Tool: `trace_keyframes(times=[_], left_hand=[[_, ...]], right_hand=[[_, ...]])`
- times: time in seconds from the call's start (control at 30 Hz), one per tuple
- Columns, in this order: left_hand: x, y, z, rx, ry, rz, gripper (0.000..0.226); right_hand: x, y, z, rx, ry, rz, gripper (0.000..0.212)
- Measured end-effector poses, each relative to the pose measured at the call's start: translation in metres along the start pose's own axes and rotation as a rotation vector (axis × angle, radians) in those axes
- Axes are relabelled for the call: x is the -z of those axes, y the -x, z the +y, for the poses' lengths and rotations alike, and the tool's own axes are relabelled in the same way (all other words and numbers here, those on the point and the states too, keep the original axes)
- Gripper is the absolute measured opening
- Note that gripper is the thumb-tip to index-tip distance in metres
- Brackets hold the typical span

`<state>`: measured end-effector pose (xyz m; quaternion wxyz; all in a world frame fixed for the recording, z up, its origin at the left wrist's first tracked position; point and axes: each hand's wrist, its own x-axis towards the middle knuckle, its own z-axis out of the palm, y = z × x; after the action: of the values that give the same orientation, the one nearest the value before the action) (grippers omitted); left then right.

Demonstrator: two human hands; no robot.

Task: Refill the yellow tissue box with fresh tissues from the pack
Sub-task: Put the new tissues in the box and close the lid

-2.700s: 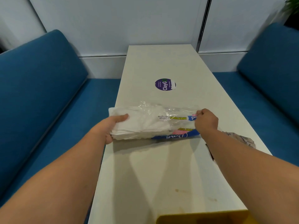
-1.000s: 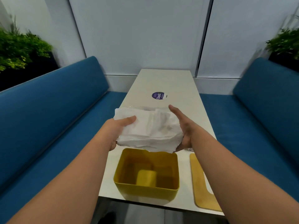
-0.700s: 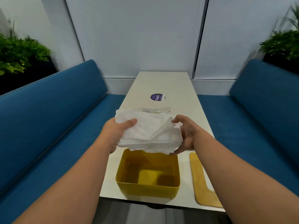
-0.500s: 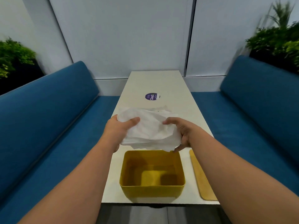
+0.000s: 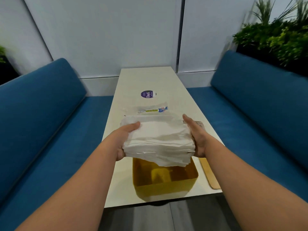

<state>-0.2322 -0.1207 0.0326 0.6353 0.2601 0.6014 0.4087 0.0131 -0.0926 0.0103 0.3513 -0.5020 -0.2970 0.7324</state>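
Two blue benches flank our long white table [image 5: 150, 77]. On its near end sits the yellow tissue box [image 5: 164, 185], open, directly below the tissue stack [image 5: 158, 140]. We should square the stack before lowering. Our left hand [image 5: 122, 140] grips one end, thumb on top; our right hand [image 5: 197, 139] presses the other, fingers fairly straight.

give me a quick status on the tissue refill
Both hands, left and right, hold the tissue stack over the open yellow box. Box holds no tissues. Nothing in the way.
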Motion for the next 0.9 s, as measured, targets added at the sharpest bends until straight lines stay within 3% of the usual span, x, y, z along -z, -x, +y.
trace_keyframes(times=[0.17, 0.43, 0.57, 0.73, 0.9], left_hand=[[-0.007, -0.001, -0.006, -0.004, 0.080, 0.002, 0.040], [-0.028, 0.009, -0.027, -0.008, 0.066, 0.039, 0.035], [-0.030, 0.010, -0.038, -0.009, 0.071, 0.073, 0.042], [-0.031, 0.010, -0.045, 0.005, 0.081, 0.087, 0.053], [-0.029, 0.009, -0.052, 0.012, 0.039, 0.120, 0.055]], right_hand=[[0.012, 0.002, -0.003, -0.016, -0.073, -0.041, 0.065], [0.024, 0.012, -0.004, -0.034, 0.042, -0.055, 0.043], [0.030, 0.009, -0.001, -0.023, 0.012, -0.088, 0.054], [0.031, 0.004, 0.009, -0.019, 0.196, -0.020, 0.072], [0.028, 0.003, 0.013, 0.013, 0.274, 0.021, 0.042]])
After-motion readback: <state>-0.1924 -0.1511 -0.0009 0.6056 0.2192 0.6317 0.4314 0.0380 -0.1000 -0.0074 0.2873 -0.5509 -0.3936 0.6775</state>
